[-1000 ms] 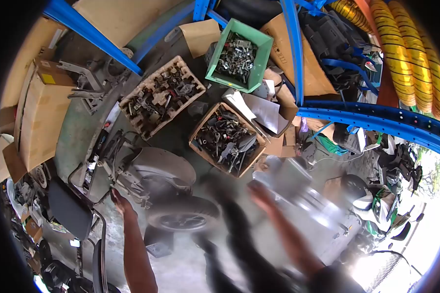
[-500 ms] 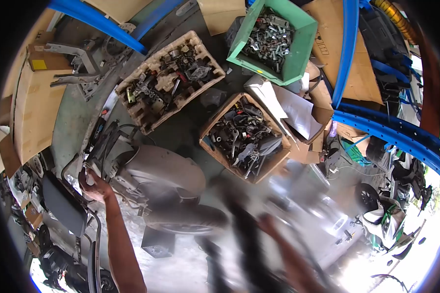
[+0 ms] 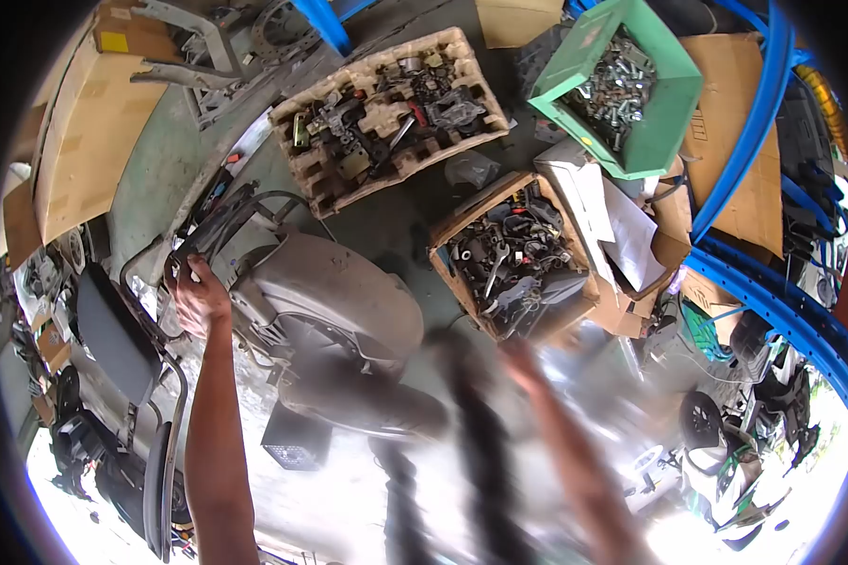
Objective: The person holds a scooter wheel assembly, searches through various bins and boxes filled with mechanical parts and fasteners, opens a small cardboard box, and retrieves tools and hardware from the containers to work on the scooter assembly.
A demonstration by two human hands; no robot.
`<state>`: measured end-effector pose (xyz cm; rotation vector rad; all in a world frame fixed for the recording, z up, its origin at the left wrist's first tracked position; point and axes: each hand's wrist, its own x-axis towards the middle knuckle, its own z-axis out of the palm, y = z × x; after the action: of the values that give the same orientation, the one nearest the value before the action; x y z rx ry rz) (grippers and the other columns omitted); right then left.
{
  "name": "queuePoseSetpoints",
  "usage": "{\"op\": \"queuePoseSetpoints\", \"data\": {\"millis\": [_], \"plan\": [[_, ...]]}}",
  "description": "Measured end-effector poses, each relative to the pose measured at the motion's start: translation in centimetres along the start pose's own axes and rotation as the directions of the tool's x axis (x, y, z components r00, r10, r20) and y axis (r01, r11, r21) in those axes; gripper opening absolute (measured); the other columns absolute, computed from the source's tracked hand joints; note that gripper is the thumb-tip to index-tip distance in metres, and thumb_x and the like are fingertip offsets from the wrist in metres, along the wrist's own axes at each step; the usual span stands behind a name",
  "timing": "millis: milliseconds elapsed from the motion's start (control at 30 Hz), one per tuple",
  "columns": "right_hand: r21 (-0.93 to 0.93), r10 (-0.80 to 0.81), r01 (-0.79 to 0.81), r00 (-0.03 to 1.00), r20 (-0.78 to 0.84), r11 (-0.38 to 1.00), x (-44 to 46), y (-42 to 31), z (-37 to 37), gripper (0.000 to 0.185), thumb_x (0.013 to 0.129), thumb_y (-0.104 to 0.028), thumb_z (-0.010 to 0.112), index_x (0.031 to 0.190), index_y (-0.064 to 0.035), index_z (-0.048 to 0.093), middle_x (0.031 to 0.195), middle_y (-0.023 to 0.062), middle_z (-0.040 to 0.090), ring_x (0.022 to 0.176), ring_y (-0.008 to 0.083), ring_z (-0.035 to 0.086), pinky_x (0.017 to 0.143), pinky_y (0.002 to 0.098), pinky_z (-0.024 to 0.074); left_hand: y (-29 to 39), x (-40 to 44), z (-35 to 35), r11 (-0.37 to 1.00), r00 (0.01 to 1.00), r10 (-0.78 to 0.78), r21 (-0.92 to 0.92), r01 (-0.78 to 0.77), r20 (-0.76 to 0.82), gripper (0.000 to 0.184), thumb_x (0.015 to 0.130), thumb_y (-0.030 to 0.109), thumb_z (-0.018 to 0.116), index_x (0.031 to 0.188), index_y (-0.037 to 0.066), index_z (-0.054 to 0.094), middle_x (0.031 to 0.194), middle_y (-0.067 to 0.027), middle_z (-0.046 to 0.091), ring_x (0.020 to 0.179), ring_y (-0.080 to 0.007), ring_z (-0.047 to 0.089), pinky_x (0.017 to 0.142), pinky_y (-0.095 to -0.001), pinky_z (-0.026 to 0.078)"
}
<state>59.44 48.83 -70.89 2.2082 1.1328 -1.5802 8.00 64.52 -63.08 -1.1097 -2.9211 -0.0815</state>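
My left hand (image 3: 198,294) is at the frame of a partly stripped motorcycle, its fingers bent over a dark bar near the rear end. Right of it lies the dusty grey rear fender (image 3: 334,282), above a blurred wheel (image 3: 363,400). My right hand (image 3: 521,363) is smeared by motion, close below a cardboard box of tools and small parts (image 3: 452,273). Whether it holds anything cannot be made out. A blurred silvery shape lies just right of that hand.
A moulded tray of metal parts (image 3: 325,193) and a green bin of bolts (image 3: 664,122) stand beyond the box. Blue rack beams (image 3: 773,301) cross the right side. A black seat (image 3: 113,334) is at left, a white-green motorcycle (image 3: 725,471) at right.
The view has shifted, so the bin, tray and box appear further right. My left hand has moved up along the motorcycle frame to the bar. My right hand stays blurred near the box.
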Motion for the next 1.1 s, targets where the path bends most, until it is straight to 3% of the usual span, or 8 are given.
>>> {"op": "queuePoseSetpoints", "data": {"millis": [33, 133, 333, 500, 633, 833, 1000, 1100], "plan": [[-0.037, 0.035, -0.035, 0.999, 0.007, 0.999, 1.2, -2.6, -0.7, 0.032, 0.088, -0.033, 0.060, 0.100, -0.0038, 0.067, 0.093, 0.0234, 0.068, 0.091, 0.0405, 0.065, 0.078, 0.0475, 0.0502, -0.4, 0.4, 0.2, 0.997, 0.999, 0.020, -0.076, -0.017, 0.029, 0.048, 0.096, 0.040, 0.037, 0.109, 0.008, 0.070, 0.119, -0.0185, 0.062, 0.117, -0.0378, 0.053, 0.097, -0.0461, 0.042], [-0.248, -0.207, 0.214, 0.977, 0.054, 0.945, 2.2, -9.9, -2.3, 0.029, 0.093, -0.031, 0.056, 0.100, -0.0034, 0.062, 0.091, 0.0217, 0.067, 0.086, 0.0392, 0.065, 0.074, 0.0462, 0.0511, -3.6, 2.0, 1.8, 0.998, 0.999, -0.007, 0.061, 0.004, 0.039, 0.051, 0.095, 0.051, 0.032, 0.112, 0.022, 0.070, 0.141, -0.0078, 0.050, 0.113, -0.0317, 0.059, 0.090, -0.0454, 0.047], [0.119, -0.325, 0.305, 0.917, 0.231, 0.945, -0.9, -17.7, 0.9, 0.059, 0.091, -0.040, 0.064, 0.138, -0.0128, 0.041, 0.116, 0.0170, 0.062, 0.081, 0.0213, 0.065, 0.075, 0.0379, 0.0553, -6.3, 3.4, 3.3, 0.996, 0.995, -0.078, 0.053, 0.075, 0.060, 0.056, 0.095, 0.054, 0.032, 0.118, 0.018, 0.068, 0.140, -0.0109, 0.051, 0.115, -0.0351, 0.057, 0.089, -0.0473, 0.048], [0.222, -0.294, 0.242, 0.925, 0.242, 0.945, -2.2, -16.4, 4.0, 0.053, 0.093, -0.049, 0.057, 0.131, -0.0122, 0.050, 0.108, 0.0194, 0.065, 0.089, 0.0319, 0.067, 0.082, 0.0422, 0.0521, -10.4, 5.1, 6.4, 0.973, 0.976, 0.200, -0.099, -0.208, -0.088, 0.050, 0.098, 0.043, 0.037, 0.107, 0.007, 0.071, 0.109, -0.0218, 0.065, 0.110, -0.0415, 0.055, 0.095, -0.0497, 0.041], [0.224, -0.231, 0.181, 0.948, 0.221, 0.958, -2.5, -13.0, 5.4, 0.048, 0.095, -0.049, 0.053, 0.120, -0.0092, 0.059, 0.098, 0.0169, 0.069, 0.095, 0.0325, 0.067, 0.085, 0.0424, 0.0510, -8.9, 4.2, 4.7, 0.977, 0.990, 0.139, -0.162, -0.142, -0.028, 0.052, 0.096, 0.045, 0.039, 0.103, 0.003, 0.070, 0.100, -0.0253, 0.065, 0.093, -0.0429, 0.057, 0.083, -0.0498, 0.042], [-0.041, -0.050, 0.059, 0.980, 0.193, 0.997, -0.7, -5.6, 5.3, 0.032, 0.091, -0.038, 0.059, 0.109, -0.0116, 0.066, 0.095, 0.0160, 0.069, 0.095, 0.0356, 0.066, 0.084, 0.0450, 0.0510, -13.4, 6.6, 7.3, 0.928, 0.942, 0.304, -0.178, -0.326, -0.141, 0.059, 0.096, 0.049, 0.041, 0.099, -0.002, 0.070, 0.090, -0.0253, 0.067, 0.080, -0.0428, 0.061, 0.073, -0.0488, 0.044], [-0.011, 0.077, -0.076, 0.990, 0.122, 0.997, 0.0, -0.3, 2.6, 0.033, 0.091, -0.035, 0.060, 0.107, -0.0074, 0.067, 0.107, 0.0188, 0.068, 0.103, 0.0346, 0.064, 0.089, 0.0422, 0.0505, -14.5, 7.6, 7.8, 0.950, 0.954, 0.287, -0.103, -0.295, -0.085, 0.059, 0.096, 0.047, 0.042, 0.096, -0.004, 0.069, 0.091, -0.0251, 0.067, 0.083, -0.0413, 0.061, 0.075, -0.0476, 0.045], [0.051, 0.071, -0.076, 0.992, 0.101, 0.996, 0.4, 3.3, 2.0, 0.033, 0.090, -0.034, 0.060, 0.109, -0.0071, 0.066, 0.108, 0.0191, 0.068, 0.105, 0.0349, 0.064, 0.089, 0.0425, 0.0502, -14.7, 7.6, 8.1, 0.937, 0.982, 0.185, -0.298, -0.184, -0.024, 0.057, 0.095, 0.045, 0.042, 0.094, -0.005, 0.069, 0.089, -0.0229, 0.068, 0.081, -0.0394, 0.062, 0.074, -0.0465, 0.046]]}}
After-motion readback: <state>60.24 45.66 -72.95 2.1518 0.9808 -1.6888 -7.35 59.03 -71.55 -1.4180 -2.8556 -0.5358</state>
